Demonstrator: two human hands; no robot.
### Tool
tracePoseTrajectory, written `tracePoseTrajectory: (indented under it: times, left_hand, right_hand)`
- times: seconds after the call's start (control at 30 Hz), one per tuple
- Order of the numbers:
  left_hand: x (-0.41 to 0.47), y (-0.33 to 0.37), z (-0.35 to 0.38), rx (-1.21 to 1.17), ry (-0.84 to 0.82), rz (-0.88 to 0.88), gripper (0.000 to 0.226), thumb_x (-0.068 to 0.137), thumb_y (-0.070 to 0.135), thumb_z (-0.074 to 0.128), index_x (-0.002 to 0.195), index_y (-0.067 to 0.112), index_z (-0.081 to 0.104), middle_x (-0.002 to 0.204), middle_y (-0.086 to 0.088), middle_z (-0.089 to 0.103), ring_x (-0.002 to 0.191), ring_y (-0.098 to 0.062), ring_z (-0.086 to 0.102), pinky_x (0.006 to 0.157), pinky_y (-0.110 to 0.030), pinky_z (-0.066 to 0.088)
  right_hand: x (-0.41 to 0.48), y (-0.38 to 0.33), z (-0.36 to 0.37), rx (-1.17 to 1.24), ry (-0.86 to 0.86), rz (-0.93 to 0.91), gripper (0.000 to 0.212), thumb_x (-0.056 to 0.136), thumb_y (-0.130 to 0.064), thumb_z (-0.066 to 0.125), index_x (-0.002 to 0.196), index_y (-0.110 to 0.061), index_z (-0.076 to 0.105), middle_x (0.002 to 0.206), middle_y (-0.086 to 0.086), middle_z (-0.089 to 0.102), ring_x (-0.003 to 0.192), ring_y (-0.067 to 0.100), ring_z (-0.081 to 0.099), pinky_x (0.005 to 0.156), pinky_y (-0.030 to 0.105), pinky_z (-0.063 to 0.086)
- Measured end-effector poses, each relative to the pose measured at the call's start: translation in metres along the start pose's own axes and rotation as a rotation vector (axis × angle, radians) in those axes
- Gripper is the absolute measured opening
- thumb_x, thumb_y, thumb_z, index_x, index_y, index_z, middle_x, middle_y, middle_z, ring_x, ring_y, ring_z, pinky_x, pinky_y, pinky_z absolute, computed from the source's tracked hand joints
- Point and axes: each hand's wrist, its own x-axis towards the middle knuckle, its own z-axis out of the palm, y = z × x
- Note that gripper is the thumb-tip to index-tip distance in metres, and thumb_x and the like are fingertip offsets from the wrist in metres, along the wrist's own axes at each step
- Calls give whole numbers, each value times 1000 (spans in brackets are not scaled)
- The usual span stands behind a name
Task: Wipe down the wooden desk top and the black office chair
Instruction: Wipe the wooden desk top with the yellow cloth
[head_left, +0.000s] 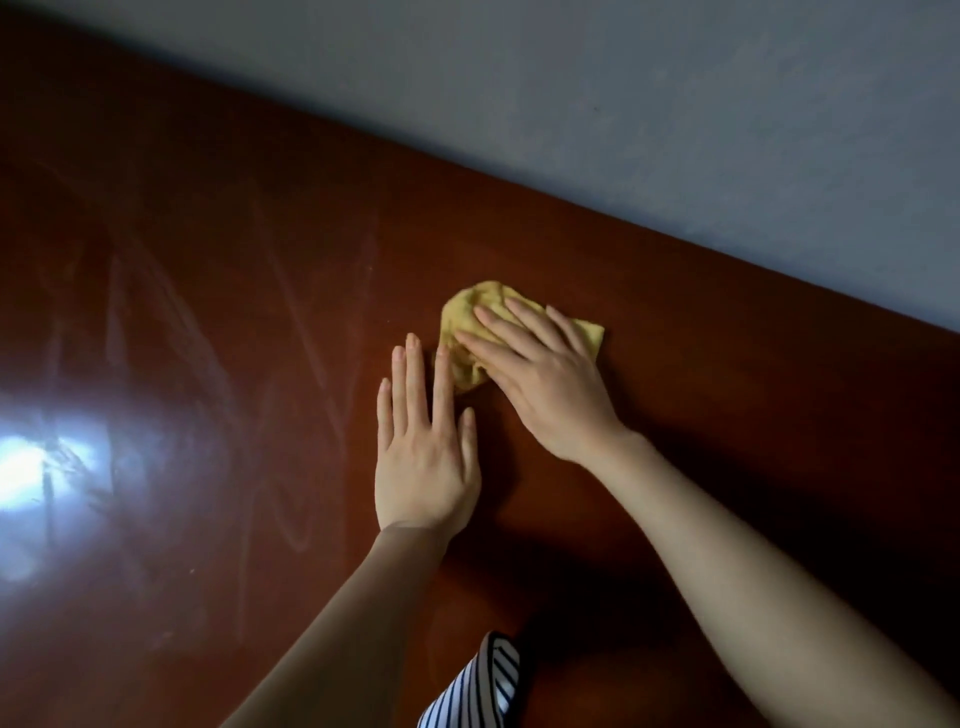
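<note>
The dark reddish wooden desk top (208, 312) fills most of the view. A crumpled yellow cloth (470, 314) lies on it near the middle. My right hand (545, 379) presses flat on the cloth with straight fingers. Just to its left, my left hand (423, 457) rests flat on the bare wood, fingers straight, its index fingertip close to the cloth's edge. The black office chair is out of view.
A grey wall (675, 130) runs along the desk's far edge. Streaky wipe marks and a bright light reflection (36, 467) show on the left part of the desk. A striped sleeve (483, 686) shows at the bottom.
</note>
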Motion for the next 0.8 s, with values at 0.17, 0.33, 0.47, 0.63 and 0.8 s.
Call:
tracePoseTrajectory:
  times: [0.17,0.33,0.47,0.63,0.8]
  left_hand:
    - [1,-2,1,46,-21,12,56,99,36,15,151,17,5,157,-2,-6,146,-18,-8,118,-33,-7]
    - [0,0,2,63,-18,24,56,99,36,15,151,15,12,158,-4,-1,145,-16,-7,118,-34,-5]
    - [0,-2,2,58,-15,19,56,99,36,18,150,13,16,159,-9,6,145,-15,-6,118,-32,-6]
    - [1,-3,4,59,-25,21,56,99,34,22,150,14,17,159,-10,7,146,-20,-1,118,-36,-2]
    - [1,-3,5,49,-26,24,55,99,33,23,150,15,18,159,-10,7,147,-22,0,119,-38,0]
  right_hand:
    - [-80,22,0,33,29,204,45,96,-33,33,140,-34,42,148,-8,40,140,18,30,113,42,22]
    - [-132,58,-7,93,160,565,41,100,-26,39,140,-32,44,150,-7,37,143,18,23,114,44,17]
    - [-121,95,-18,119,228,794,43,100,-19,42,142,-29,41,153,-4,31,145,22,18,117,44,14]
    - [-70,141,-33,118,173,920,46,102,-23,35,146,-35,30,158,-9,17,146,18,8,116,43,10]
    - [-21,144,-35,115,130,891,46,101,-29,35,144,-42,30,154,-12,24,143,18,13,115,47,9]
